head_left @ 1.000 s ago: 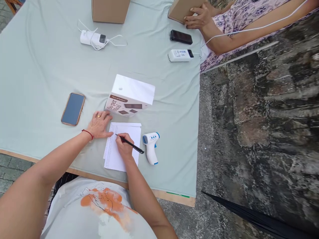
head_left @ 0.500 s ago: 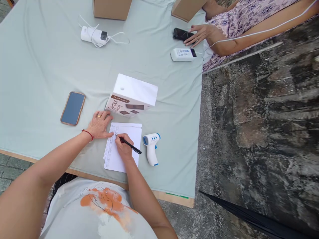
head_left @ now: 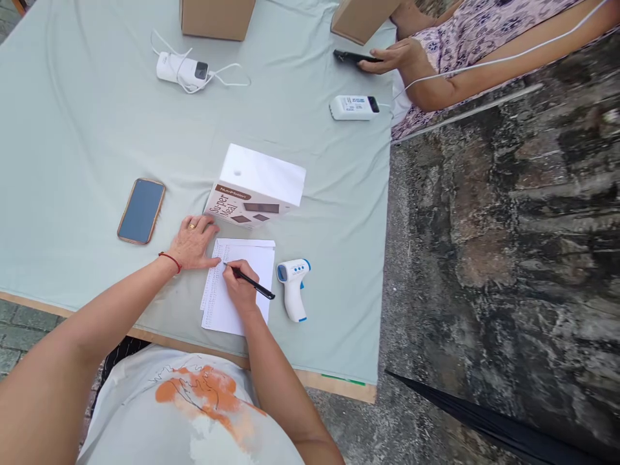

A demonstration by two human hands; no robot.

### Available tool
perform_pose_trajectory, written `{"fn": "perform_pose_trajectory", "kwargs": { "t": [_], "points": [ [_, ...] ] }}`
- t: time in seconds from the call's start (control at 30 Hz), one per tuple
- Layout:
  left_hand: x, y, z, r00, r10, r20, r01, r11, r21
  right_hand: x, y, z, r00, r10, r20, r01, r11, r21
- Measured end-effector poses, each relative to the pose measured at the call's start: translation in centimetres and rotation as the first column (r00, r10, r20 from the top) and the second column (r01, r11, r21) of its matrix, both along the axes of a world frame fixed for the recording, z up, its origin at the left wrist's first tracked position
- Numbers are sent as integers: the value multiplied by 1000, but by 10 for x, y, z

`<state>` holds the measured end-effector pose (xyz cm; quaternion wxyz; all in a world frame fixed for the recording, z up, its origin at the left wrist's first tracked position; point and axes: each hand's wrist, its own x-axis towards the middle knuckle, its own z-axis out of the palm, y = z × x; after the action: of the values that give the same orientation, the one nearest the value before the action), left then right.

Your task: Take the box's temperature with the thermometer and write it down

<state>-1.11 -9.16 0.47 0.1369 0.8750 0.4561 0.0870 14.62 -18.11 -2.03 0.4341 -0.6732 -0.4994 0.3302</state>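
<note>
My right hand (head_left: 241, 287) grips a black pen (head_left: 252, 282), its tip on a white notepad (head_left: 259, 255) with small rows of writing along the left side. My left hand (head_left: 194, 243) lies flat with fingers spread, its thumb on the pad's left edge and the rest on the cloth. Just beyond the pad stands a white box (head_left: 261, 174) labelled Super Meal, close to my left fingertips. A white and blue infrared thermometer (head_left: 293, 290) lies right of the pad. Left of my left hand rests a phone (head_left: 141, 211) in a brown case.
A pale green cloth (head_left: 339, 258) covers the table. Farther back are a white device with a looped cable (head_left: 181, 70), another white device (head_left: 354, 107) and two cardboard boxes, one at the back left (head_left: 217, 18). A co-worker's hand (head_left: 394, 57) holds a black phone (head_left: 356, 57).
The co-worker's hand has lifted and tilted the black phone, which lay lower before. My hands, the pen and the notepad look almost unchanged.
</note>
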Motion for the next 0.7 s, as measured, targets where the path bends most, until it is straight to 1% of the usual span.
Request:
{"fn": "perform_pose_trajectory", "kwargs": {
  "t": [0.17, 0.5, 0.6, 0.7],
  "points": [
    [0, 0, 0, 1000, 1, -1, -1, 1000, -1, 1, 0, -1, 999, -17, -34, 17, 1000, 6],
    [-1, 1, -3, 1000, -11, -6, 11, 999, 36, 0, 0, -4, 1000, -24, -9, 25, 998, 49],
    [-2, 1, -4, 1000, -12, -3, 12, 999, 50, 2, 0, -5, 999, -5, -33, 6, 999, 38],
    [-2, 1, -5, 1000, -10, -6, 10, 999, 48, 2, 0, -5, 998, -18, -62, 20, 999, 32]
  ]
}}
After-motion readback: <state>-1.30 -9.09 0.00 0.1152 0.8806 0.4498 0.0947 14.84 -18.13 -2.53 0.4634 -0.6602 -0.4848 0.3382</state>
